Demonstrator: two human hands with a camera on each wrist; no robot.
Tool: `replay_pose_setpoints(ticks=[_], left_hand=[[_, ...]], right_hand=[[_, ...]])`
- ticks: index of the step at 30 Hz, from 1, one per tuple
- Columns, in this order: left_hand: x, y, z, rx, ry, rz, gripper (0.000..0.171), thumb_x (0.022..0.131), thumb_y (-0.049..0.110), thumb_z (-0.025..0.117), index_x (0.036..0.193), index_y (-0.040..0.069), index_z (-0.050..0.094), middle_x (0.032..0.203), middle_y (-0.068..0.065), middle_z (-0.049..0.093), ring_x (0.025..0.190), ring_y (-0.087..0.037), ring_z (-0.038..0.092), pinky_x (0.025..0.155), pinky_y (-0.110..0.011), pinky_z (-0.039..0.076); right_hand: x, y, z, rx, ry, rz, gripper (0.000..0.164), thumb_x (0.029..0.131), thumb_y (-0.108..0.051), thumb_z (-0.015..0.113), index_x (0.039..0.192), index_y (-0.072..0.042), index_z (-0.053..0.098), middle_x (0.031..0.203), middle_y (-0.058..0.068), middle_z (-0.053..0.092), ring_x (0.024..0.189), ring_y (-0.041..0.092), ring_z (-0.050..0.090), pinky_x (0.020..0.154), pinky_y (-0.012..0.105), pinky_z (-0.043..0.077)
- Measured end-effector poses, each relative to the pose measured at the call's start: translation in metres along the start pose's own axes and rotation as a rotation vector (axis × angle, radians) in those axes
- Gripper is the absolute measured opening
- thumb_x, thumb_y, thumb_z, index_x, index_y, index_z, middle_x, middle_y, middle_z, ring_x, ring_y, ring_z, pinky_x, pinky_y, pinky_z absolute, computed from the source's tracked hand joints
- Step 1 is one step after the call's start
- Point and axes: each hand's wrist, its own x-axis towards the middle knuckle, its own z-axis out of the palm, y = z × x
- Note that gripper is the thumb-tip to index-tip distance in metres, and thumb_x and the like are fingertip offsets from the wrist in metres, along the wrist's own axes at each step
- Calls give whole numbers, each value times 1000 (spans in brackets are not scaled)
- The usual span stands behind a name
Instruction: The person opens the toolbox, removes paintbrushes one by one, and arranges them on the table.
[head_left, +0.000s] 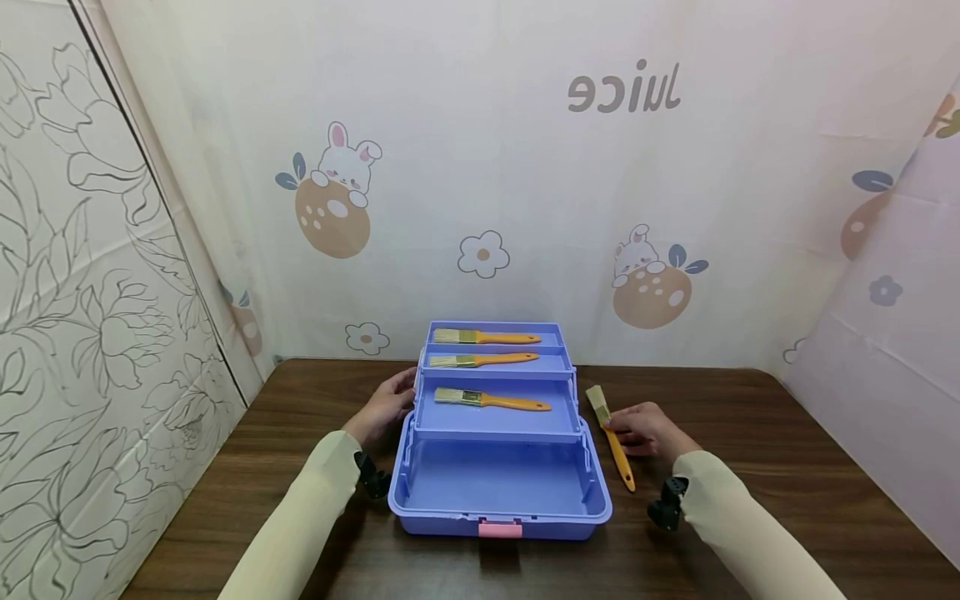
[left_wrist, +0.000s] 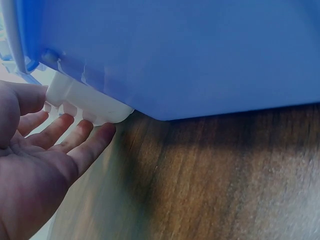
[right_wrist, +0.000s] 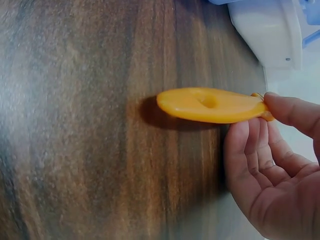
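A purple tiered box (head_left: 498,479) stands with its trays raised on the table. Three paintbrushes with yellow handles lie across the trays: one in the top tray (head_left: 510,338), one in the middle tray (head_left: 506,358), one in the lower tray (head_left: 517,403). My right hand (head_left: 647,429) pinches another paintbrush (head_left: 618,458) just right of the box, bristles pointing away; its yellow handle end (right_wrist: 200,105) juts out from the fingers. At the box's left rear, my left hand (head_left: 388,404) touches a white part (left_wrist: 90,100) with its fingertips, fingers fairly straight.
The box's deep bottom compartment lies at the front, with a pink latch (head_left: 500,529) on its near wall. Beneath everything is a dark wooden table (head_left: 712,400). A printed curtain (head_left: 525,167) hangs behind it, and flowered cloth (head_left: 90,292) hangs on the left.
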Motion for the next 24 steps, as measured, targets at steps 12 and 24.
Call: replay_pose_setpoints(ticks=[12,24], left_hand=[[-4,4,0,-14,-22,0,49,102,7,39,149,3,26,145,-23,35,128,-40,40,100,-52,38],[0,-2,0,-5,3,3,49,102,10,42,149,4,28,143,-22,39,126,-38,43,100,-51,39]], right_hand=[[2,-2,5,-41,35,-10,29,90,-8,63,109,12,60,82,12,62,72,23,58,68,37,56],[1,-3,9,-67,56,-26,23,89,-6,64,104,12,61,81,12,65,70,21,61,68,39,56]])
